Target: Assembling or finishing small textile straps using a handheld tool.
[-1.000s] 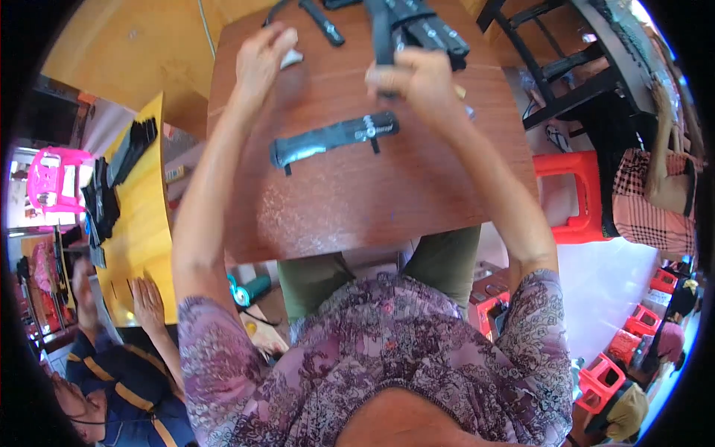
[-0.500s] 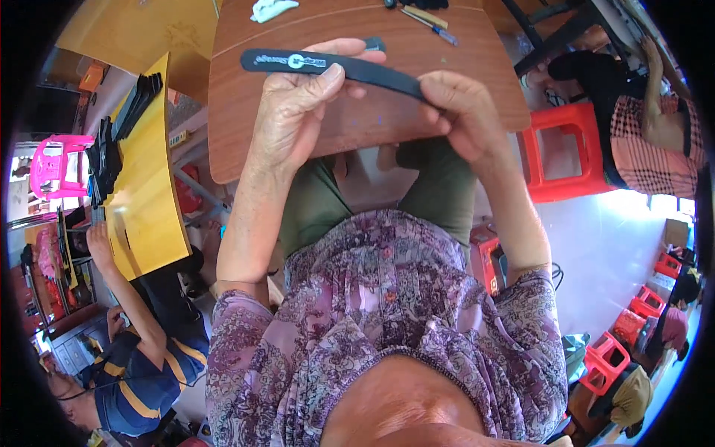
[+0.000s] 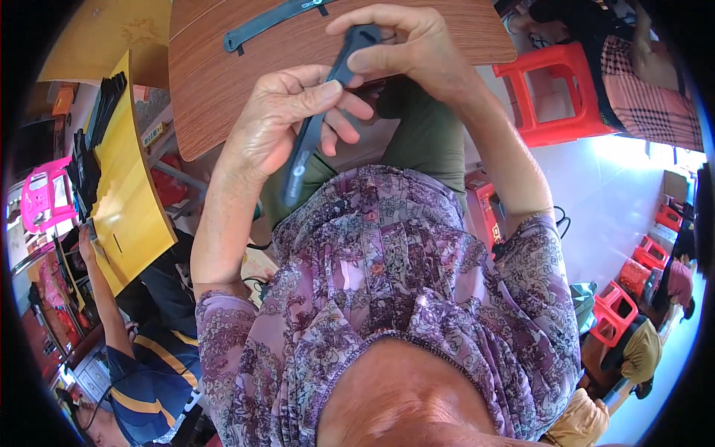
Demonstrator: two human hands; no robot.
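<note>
A dark strap [image 3: 304, 155] with white print near its lower end slants across my lap at the table's near edge. My left hand [image 3: 287, 112] pinches its middle between thumb and fingers, the other fingers spread below it. Up at the strap's far end, my right hand [image 3: 413, 56] grips it with the thumb on top. That end looks folded or looped, with the detail partly covered by my fingers. A second dark strap [image 3: 268, 28] with small black tabs lies flat on the brown table [image 3: 197, 97], beyond my left hand.
On the left, a yellow table [image 3: 130, 201] carries piles of black straps [image 3: 86, 164], and another person's arm [image 3: 104, 287] reaches to it. A red stool [image 3: 540, 93] stands at the right beside a person in checked cloth. Red stools [image 3: 614, 313] are farther right.
The strap has swung from nearly level above the table to a steep slant toward my lap. My right hand has moved up and left. The second strap on the table is now in view.
</note>
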